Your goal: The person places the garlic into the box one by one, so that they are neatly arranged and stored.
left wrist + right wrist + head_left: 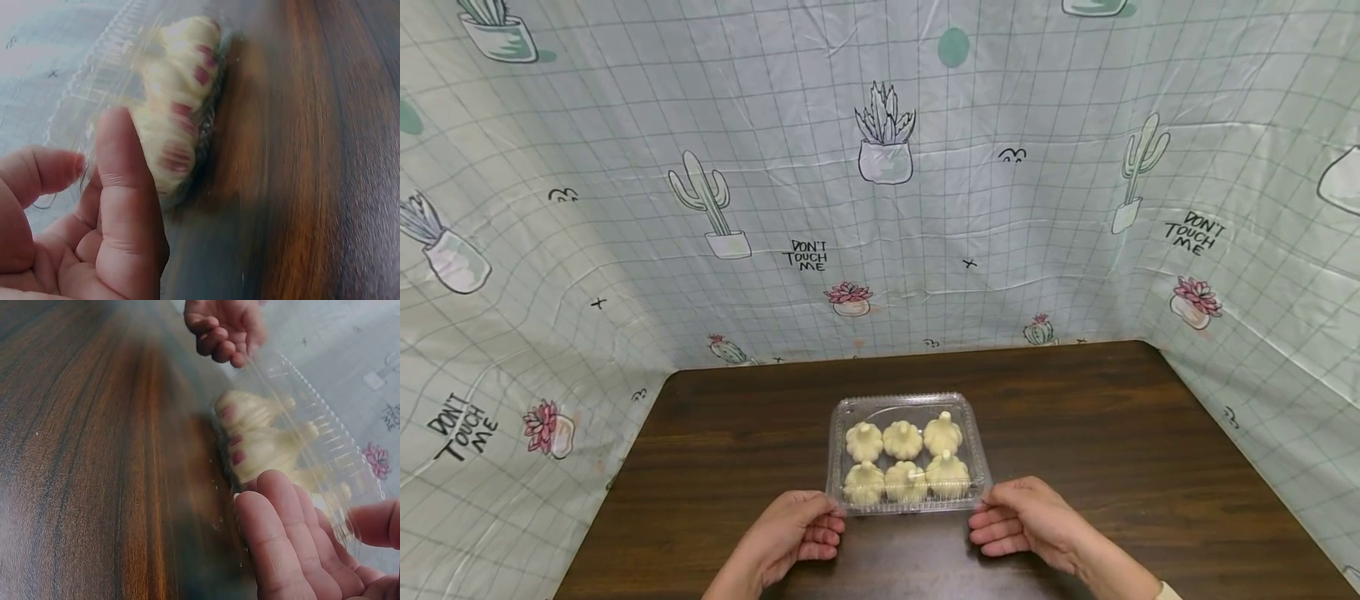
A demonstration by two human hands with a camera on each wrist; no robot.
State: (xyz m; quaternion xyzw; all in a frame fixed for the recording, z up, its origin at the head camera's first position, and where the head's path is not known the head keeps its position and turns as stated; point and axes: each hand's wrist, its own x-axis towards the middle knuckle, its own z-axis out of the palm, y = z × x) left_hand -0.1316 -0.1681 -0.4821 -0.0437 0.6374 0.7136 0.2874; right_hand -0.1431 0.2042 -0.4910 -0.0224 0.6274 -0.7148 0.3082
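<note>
A clear plastic clamshell container (880, 507) is in front of me, with a ribbed rim. Through its lid show several pale, garlic-shaped pieces (902, 439) in two rows. Reddish marks dot the sides of these pieces (178, 103) in both wrist views. My left hand (793, 533) pinches the container's near left corner between thumb and fingers. At the near right corner, my right hand (1030, 521) pinches the edge in the same way, its other fingers loosely bent below. Whether the container's base touches the table cannot be told.
The dark wooden table (737, 433) runs out on both sides of the container and behind it. A pale gridded curtain (775, 192) printed with potted cacti hangs along the table's back and both sides.
</note>
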